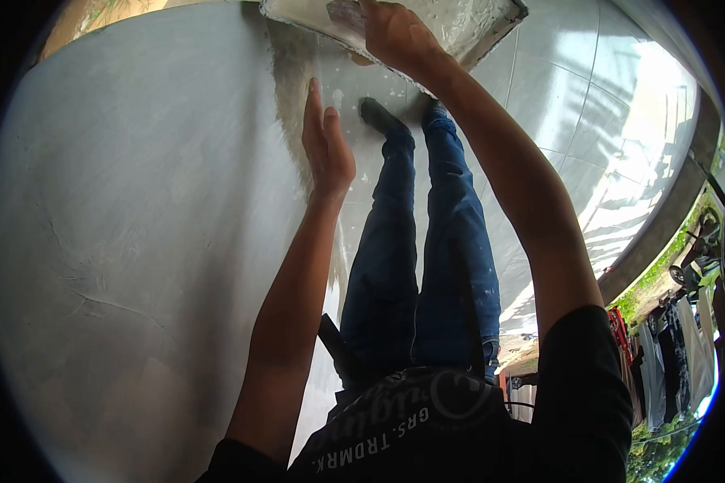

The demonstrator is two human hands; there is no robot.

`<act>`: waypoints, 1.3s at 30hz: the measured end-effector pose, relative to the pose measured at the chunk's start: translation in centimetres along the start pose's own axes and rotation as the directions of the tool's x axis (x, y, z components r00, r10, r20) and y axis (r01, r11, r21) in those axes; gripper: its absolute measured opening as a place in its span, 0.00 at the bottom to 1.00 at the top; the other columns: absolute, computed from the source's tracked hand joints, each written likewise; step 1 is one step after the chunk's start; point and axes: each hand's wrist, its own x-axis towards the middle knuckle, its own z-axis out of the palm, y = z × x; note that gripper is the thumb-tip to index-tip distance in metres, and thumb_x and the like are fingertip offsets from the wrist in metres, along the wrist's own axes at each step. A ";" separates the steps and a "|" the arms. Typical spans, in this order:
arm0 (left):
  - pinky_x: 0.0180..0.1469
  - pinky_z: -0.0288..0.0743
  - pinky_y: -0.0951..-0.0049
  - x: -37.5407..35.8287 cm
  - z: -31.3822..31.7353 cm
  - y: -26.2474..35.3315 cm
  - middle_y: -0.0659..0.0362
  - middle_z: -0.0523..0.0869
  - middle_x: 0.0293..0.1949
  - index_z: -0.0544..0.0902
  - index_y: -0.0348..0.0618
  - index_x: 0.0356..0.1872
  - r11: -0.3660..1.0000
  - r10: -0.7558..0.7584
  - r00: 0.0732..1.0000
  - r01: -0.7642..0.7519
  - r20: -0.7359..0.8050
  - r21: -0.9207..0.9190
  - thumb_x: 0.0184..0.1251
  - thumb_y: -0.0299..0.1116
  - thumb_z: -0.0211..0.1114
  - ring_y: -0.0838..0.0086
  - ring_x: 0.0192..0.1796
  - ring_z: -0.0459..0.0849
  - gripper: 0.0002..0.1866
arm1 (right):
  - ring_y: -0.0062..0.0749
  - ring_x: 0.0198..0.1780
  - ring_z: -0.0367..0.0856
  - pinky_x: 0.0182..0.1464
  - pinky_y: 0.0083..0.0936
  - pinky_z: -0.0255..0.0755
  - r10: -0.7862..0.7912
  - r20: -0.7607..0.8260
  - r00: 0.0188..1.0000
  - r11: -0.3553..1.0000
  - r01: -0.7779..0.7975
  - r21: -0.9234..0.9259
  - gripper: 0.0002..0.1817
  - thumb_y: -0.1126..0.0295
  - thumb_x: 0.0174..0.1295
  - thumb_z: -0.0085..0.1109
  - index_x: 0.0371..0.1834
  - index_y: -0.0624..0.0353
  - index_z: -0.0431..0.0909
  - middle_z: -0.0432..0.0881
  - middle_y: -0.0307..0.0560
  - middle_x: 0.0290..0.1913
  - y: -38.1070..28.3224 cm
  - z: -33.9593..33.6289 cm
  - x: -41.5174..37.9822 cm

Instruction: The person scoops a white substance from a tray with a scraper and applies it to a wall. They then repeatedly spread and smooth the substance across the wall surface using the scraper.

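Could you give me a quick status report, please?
Left hand flat on wall. Right hand gripping plaster tray. Nothing between them.

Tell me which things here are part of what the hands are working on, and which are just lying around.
In use:
- left hand, flat and open against the grey wall
- right hand, gripping the plaster tray
- white plaster patch on the wall

Just about:
- clothes hanging at the right edge
- tiled floor
- grass strip
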 end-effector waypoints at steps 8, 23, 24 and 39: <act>0.80 0.51 0.58 0.4 -0.2 0.3 0.36 0.61 0.77 0.59 0.25 0.76 1.000 -0.015 1.000 0.015 -0.015 -0.015 0.79 0.42 0.41 0.47 0.81 0.58 0.33 | 0.12 0.18 0.59 0.18 0.16 0.48 -0.045 -0.203 0.978 0.973 -0.003 -0.230 0.10 0.69 0.73 0.58 0.48 0.57 0.88 0.66 0.28 0.19 -1.1 2.5 1.7; 0.80 0.52 0.58 0.7 -0.2 0.4 0.37 0.62 0.77 0.60 0.27 0.77 0.998 -0.066 0.997 0.065 -0.036 -0.010 0.78 0.42 0.41 0.47 0.80 0.59 0.33 | 0.19 0.18 0.64 0.18 0.20 0.57 -0.051 -0.153 0.987 0.979 0.019 -0.203 0.10 0.71 0.71 0.58 0.43 0.67 0.84 0.64 0.35 0.18 1.2 3.0 3.2; 0.80 0.52 0.58 0.7 -0.2 0.2 0.37 0.62 0.77 0.60 0.27 0.77 0.998 -0.058 0.998 0.058 -0.037 -0.001 0.79 0.42 0.41 0.47 0.80 0.59 0.33 | 0.20 0.18 0.65 0.17 0.21 0.57 -0.011 -0.169 0.986 0.979 -0.024 -0.205 0.10 0.72 0.71 0.58 0.42 0.70 0.83 0.65 0.37 0.18 1.2 3.2 3.2; 0.80 0.52 0.58 1.2 0.2 0.5 0.36 0.62 0.77 0.60 0.25 0.76 1.000 -0.007 0.998 0.007 -0.059 -0.009 0.78 0.43 0.42 0.47 0.80 0.59 0.34 | 0.22 0.19 0.68 0.16 0.19 0.57 0.027 -0.129 0.991 0.990 -0.045 -0.136 0.11 0.75 0.66 0.62 0.41 0.78 0.82 0.72 0.44 0.21 -0.8 3.9 3.7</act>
